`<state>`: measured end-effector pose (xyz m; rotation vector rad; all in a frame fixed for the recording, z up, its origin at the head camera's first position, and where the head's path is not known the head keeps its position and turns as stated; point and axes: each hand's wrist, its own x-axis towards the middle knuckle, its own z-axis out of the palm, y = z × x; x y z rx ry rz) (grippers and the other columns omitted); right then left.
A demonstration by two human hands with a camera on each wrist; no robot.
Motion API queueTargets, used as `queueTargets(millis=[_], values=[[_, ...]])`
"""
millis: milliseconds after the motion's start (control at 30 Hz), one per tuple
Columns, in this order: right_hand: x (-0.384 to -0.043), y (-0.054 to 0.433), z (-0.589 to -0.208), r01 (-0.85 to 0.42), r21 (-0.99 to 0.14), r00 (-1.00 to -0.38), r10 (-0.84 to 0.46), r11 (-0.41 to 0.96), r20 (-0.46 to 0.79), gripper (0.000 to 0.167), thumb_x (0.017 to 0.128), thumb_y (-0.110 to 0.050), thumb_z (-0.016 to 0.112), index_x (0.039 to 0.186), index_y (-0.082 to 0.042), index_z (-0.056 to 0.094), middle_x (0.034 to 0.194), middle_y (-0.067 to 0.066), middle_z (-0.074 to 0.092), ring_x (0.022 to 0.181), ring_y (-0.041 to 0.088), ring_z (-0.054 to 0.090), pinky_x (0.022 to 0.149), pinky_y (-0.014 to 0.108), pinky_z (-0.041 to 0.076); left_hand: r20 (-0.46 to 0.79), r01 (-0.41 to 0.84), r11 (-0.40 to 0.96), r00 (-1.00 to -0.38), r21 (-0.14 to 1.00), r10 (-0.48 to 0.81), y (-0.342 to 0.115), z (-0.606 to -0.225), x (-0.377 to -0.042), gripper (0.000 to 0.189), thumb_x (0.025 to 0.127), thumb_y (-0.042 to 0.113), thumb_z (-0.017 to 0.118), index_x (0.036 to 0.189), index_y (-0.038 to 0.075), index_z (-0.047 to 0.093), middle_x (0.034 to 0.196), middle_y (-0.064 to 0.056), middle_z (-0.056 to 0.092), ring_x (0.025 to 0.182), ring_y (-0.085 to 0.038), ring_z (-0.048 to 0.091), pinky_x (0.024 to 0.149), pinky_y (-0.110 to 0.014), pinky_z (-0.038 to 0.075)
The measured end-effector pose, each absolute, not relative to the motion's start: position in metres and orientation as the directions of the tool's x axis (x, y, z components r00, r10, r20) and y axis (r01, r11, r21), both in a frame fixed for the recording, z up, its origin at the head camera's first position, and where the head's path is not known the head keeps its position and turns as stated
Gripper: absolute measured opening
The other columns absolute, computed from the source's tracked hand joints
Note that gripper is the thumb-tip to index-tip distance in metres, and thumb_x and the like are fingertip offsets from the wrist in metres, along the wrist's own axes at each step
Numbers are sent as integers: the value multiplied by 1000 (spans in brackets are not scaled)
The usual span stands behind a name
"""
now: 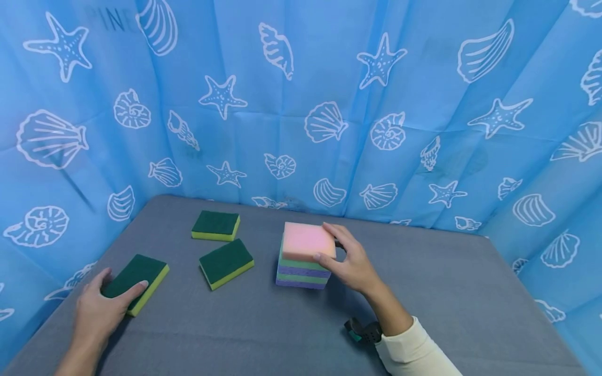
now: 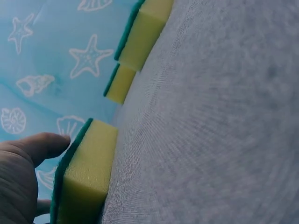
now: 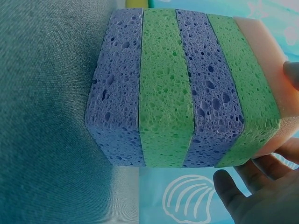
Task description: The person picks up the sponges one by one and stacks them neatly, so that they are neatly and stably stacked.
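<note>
Right of the table's centre, a neat stack pairs purple and green sponges in alternating layers, with the lowest purple sponge (image 3: 117,84) against the cloth. On top lies a smooth pink sponge (image 1: 308,240); my right hand (image 1: 350,261) pinches it between thumb and fingers at its right side. The upper green sponge (image 3: 243,88) lies directly beneath the pink one. At the left, my left hand (image 1: 101,308) rests over a green-and-yellow scouring sponge (image 1: 141,279), its thumb lying at the green top face. That sponge lies flat, yellow side down, as the left wrist view shows.
Two more green-and-yellow scouring sponges lie between the hands, one farther back (image 1: 215,224) and one nearer (image 1: 227,263). A grey cloth (image 1: 226,334) covers the table. A blue curtain (image 1: 301,83) with white shells and starfish hangs along its back and sides.
</note>
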<state>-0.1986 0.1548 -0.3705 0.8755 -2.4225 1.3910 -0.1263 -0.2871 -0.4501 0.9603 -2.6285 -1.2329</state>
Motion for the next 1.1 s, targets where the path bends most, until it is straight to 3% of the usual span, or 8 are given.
queueTargets(millis=[233, 467, 700, 933, 1100], values=[[-199, 155, -371, -584, -719, -805, -385, 377, 452, 62, 82, -1, 72, 136, 12, 45, 132, 27, 48, 110, 36, 52, 89, 55, 44, -212, -515, 628, -843, 583, -494, -294, -448, -127, 119, 77, 64, 68, 146, -15, 11, 132, -44, 24, 119, -59, 27, 93, -68, 26], [-198, 156, -372, -578, -719, -809, -383, 385, 446, 61, 83, -1, 72, 136, 12, 45, 132, 26, 49, 111, 35, 52, 89, 54, 44, -265, -472, 758, -881, 449, -391, -306, -446, -125, 128, 65, 62, 78, 139, -22, 16, 115, -46, 26, 106, -60, 31, 85, -68, 31], [-199, 156, -372, -578, -719, -809, -386, 386, 443, 62, 83, -2, 72, 136, 12, 45, 132, 26, 49, 111, 34, 52, 90, 54, 44, -165, -433, 728, -896, 531, -413, -312, -443, -118, 118, 74, 60, 74, 140, -21, 19, 120, -44, 31, 104, -55, 38, 81, -63, 36], [-200, 156, -372, -588, -715, -802, -390, 379, 452, 61, 83, -1, 72, 136, 12, 45, 132, 26, 49, 110, 34, 52, 89, 53, 44, -103, -472, 598, -832, 648, -545, -304, -438, -111, 110, 81, 60, 68, 152, -3, 12, 147, -38, 12, 127, -58, 21, 95, -68, 23], [-200, 156, -372, -591, -712, -799, -392, 378, 455, 62, 82, 0, 72, 136, 12, 45, 131, 26, 49, 110, 34, 53, 88, 53, 44, -56, -417, 528, -820, 740, -570, -299, -436, -110, 103, 84, 54, 69, 154, 3, 13, 152, -32, 12, 131, -55, 22, 99, -66, 24]])
